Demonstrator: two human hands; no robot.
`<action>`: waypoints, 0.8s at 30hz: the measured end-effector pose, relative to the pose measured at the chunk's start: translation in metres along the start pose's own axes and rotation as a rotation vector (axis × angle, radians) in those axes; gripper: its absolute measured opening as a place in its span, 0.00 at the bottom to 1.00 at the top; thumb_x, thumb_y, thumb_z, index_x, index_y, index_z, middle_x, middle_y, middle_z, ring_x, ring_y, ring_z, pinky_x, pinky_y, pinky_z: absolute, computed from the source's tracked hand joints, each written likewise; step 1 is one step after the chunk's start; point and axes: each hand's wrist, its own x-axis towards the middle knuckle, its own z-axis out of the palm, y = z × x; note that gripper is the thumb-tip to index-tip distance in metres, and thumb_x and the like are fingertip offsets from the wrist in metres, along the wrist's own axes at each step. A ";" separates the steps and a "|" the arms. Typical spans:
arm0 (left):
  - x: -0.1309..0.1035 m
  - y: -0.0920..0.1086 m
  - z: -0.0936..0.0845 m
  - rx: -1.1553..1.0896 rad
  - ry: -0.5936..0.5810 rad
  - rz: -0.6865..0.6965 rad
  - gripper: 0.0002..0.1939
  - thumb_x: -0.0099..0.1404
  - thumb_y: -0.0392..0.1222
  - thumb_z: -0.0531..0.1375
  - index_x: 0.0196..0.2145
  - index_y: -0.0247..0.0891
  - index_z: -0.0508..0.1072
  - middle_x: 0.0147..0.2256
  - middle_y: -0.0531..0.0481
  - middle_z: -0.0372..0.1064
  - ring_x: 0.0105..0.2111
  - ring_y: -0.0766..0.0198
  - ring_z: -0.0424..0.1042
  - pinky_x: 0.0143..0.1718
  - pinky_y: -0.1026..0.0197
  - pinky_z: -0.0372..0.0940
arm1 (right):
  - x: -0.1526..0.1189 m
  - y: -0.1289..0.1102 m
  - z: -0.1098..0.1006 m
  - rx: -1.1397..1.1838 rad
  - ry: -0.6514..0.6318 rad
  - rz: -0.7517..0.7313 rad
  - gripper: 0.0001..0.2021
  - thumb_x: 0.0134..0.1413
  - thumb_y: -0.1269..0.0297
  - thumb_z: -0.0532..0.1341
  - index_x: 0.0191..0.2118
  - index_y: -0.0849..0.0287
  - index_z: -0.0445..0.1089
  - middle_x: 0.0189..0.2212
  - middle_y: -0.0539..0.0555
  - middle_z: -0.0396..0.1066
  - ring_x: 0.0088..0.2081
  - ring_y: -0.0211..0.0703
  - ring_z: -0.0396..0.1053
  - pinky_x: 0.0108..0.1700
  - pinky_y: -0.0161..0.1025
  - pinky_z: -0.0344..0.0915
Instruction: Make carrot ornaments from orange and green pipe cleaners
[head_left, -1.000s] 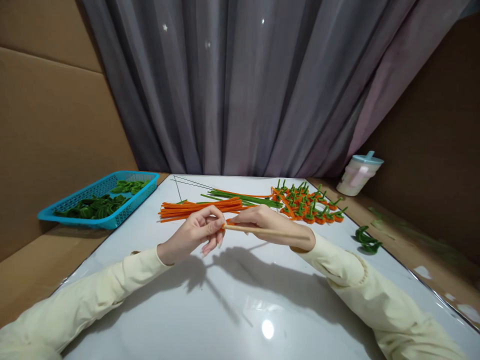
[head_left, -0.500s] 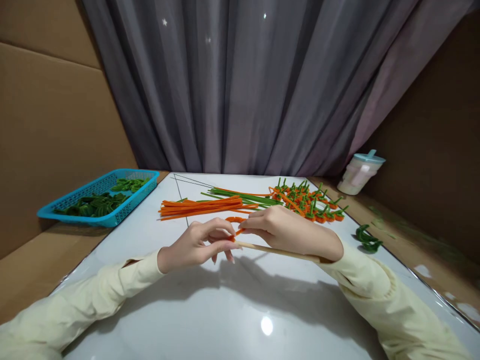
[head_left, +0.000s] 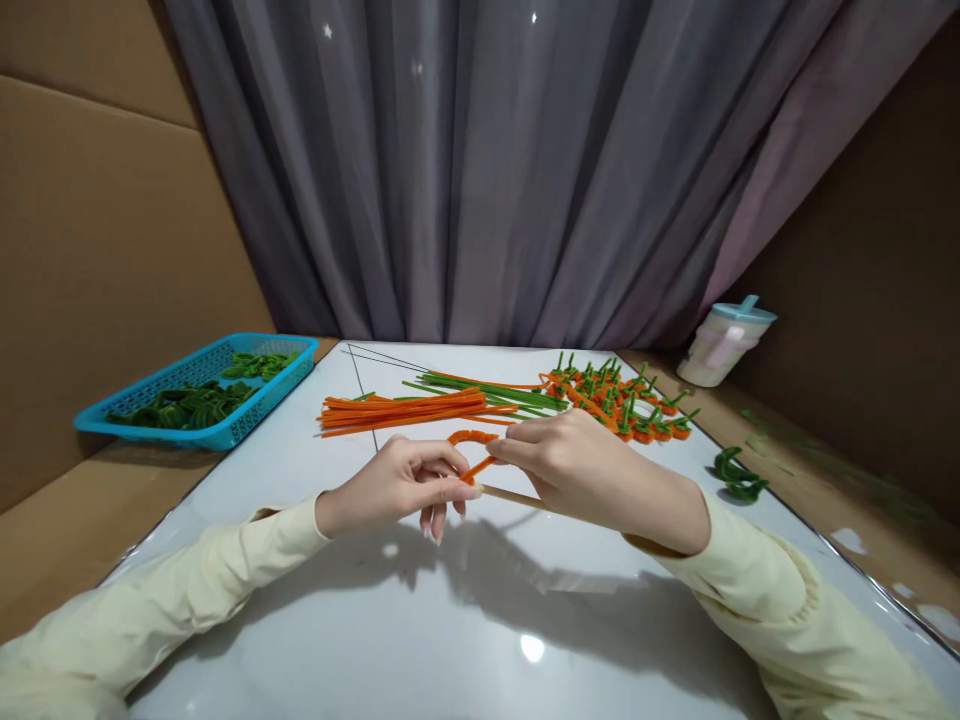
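My left hand [head_left: 397,482] pinches an orange pipe cleaner [head_left: 480,467] between thumb and finger, close to the end of a thin wooden stick [head_left: 517,497]. The pipe cleaner bends into a loop above the fingertips. Closed on another stretch of it is my right hand [head_left: 592,465], to the right of the left one. The stick runs beneath the right hand towards its wrist; whether that palm grips it is hidden. Behind the hands lies a bundle of orange pipe cleaners [head_left: 405,410].
Green pipe cleaners [head_left: 495,388] lie beside finished-looking orange-and-green pieces [head_left: 622,400] at the back right. A blue basket [head_left: 232,430] with green pieces stands left. Two dark green curls [head_left: 739,475] and a lidded cup [head_left: 724,345] are at the right. A grey curtain [head_left: 487,180] hangs behind.
My right hand has shifted slightly right and drawn the pipe cleaner out, so more orange shows between the hands. The left hand has stayed almost in place.
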 end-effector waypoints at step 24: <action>0.002 -0.010 -0.001 0.009 0.034 0.118 0.07 0.59 0.40 0.59 0.29 0.33 0.66 0.22 0.51 0.70 0.22 0.64 0.74 0.17 0.70 0.65 | -0.002 0.004 0.008 0.082 0.006 -0.054 0.09 0.56 0.71 0.53 0.27 0.62 0.65 0.21 0.51 0.63 0.24 0.35 0.56 0.25 0.33 0.45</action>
